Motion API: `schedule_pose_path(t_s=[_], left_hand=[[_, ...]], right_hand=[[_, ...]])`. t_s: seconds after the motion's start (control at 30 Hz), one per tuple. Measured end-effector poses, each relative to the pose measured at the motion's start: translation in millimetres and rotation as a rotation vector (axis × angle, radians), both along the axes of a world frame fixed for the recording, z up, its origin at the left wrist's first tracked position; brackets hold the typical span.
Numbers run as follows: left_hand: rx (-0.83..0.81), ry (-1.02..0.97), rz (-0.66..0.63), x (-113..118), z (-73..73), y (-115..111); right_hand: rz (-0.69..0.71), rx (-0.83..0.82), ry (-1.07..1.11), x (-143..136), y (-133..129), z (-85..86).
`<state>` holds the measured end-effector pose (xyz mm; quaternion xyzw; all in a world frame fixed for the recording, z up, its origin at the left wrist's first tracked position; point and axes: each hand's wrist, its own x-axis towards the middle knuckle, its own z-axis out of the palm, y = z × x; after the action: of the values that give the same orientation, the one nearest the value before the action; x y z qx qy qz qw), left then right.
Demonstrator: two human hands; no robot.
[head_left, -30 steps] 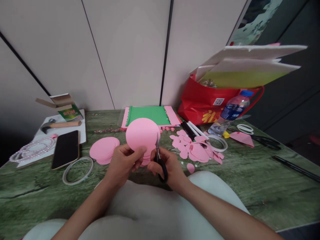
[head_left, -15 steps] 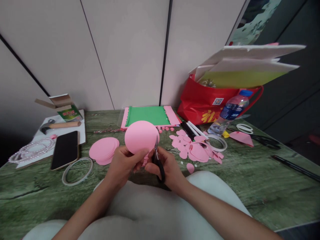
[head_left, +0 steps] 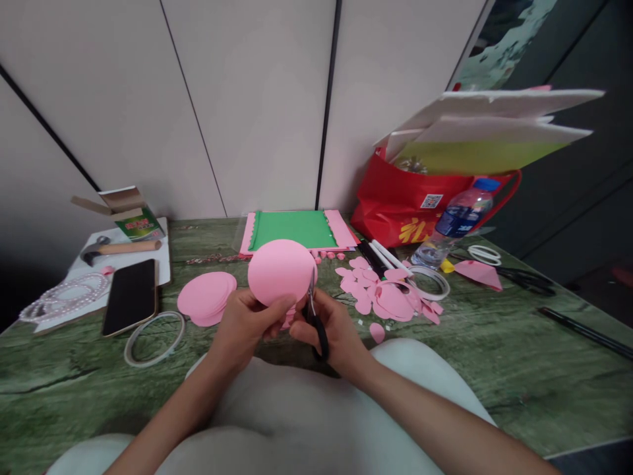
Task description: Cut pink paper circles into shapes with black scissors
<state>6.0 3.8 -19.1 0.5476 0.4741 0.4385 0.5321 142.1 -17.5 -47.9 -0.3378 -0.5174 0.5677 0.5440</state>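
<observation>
Between thumb and fingers, my left hand (head_left: 247, 323) pinches the lower edge of a pink paper circle (head_left: 279, 270), held up facing me. My right hand (head_left: 336, 326) grips a small pair of scissors (head_left: 318, 326) with black handles. Their blades point upward at the circle's right edge; whether they are cutting into the paper I cannot tell. A stack of pink paper circles (head_left: 205, 297) lies left of my left hand. To the right of the scissors is a heap of pink paper cut-outs and scraps (head_left: 393, 297).
A green sheet (head_left: 291, 229) on pink paper lies at the back. On the left are a tape roll (head_left: 154, 338), a phone (head_left: 130, 297), a hammer (head_left: 123, 247) and beads (head_left: 64, 297). On the right stand a water bottle (head_left: 457, 221) and a red bag (head_left: 390, 201); another tape roll (head_left: 440, 284) lies there.
The paper circle, the scissors and my hands have shifted very slightly to the right. Both hands keep the same grip.
</observation>
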Motion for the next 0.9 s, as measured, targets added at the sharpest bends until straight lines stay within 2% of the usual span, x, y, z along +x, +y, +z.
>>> schedule_pose_path(t_s=[0.63, 0.9], left_hand=[[0.022, 0.033, 0.035, 0.2, 3.5, 0.2], [-0.064, -0.115, -0.059, 1.4, 4.7, 0.9]], right_hand=[[-0.038, -0.055, -0.063, 1.2, -1.9, 1.0], [0.006, -0.070, -0.039, -0.7, -3.8, 1.2]])
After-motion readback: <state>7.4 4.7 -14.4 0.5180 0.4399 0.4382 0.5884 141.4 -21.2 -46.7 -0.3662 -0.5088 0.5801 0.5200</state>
